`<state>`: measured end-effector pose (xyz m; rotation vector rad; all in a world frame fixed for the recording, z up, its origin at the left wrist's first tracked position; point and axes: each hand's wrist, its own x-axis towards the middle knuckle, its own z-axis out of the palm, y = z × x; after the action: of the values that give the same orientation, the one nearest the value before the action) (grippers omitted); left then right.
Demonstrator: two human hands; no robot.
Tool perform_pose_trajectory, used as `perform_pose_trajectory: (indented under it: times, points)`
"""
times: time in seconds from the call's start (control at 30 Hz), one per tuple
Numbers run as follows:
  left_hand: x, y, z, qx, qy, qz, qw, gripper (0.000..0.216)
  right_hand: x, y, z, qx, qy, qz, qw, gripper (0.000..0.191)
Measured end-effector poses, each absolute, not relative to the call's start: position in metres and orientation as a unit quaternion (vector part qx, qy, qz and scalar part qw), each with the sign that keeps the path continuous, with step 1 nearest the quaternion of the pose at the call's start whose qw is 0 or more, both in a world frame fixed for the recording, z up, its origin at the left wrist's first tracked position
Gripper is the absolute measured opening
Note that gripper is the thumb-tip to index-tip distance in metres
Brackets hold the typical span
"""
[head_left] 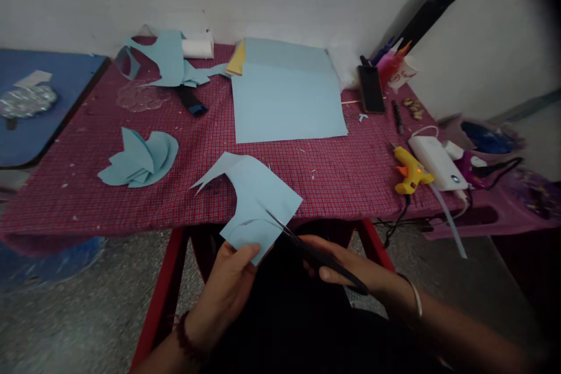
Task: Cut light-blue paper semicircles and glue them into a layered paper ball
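My left hand [234, 280] pinches the near corner of a light blue piece of paper [258, 187], thumb on top. A curved cut runs through the paper just beyond that thumb. In my right hand [337, 263] is a pair of scissors [313, 251] with black handles, its blades reaching over the paper's right side; how wide they are apart is hard to make out. Left of the paper lie several cut blue petal shapes [142, 160], overlapping in a pile. Farther back rests a large blue paper sheet [287, 99].
Blue paper scraps [169, 58] and a white roll [198, 47] lie at the back left. To the right are a yellow glue gun [409, 170], a white power bank [438, 163] with cables and a phone [370, 87]. The checked tablecloth [205, 134] hangs over the front edge.
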<state>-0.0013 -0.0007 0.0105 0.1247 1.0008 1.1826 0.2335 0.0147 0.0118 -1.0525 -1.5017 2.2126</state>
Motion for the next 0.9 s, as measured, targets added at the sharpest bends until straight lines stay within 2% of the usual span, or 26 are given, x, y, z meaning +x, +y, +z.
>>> perform_pose_trajectory:
  times: [0.23,0.9]
  points:
    - [0.003,0.000,0.007,0.087,0.456,0.527,0.712,0.048,0.232,0.011,0.016,-0.402,-0.512,0.749,0.124,0.080]
    - [0.002,0.003,0.007,0.074,0.463,0.517,0.716,0.052,0.233,0.012,0.007,-0.395,-0.526,0.737,0.157,0.063]
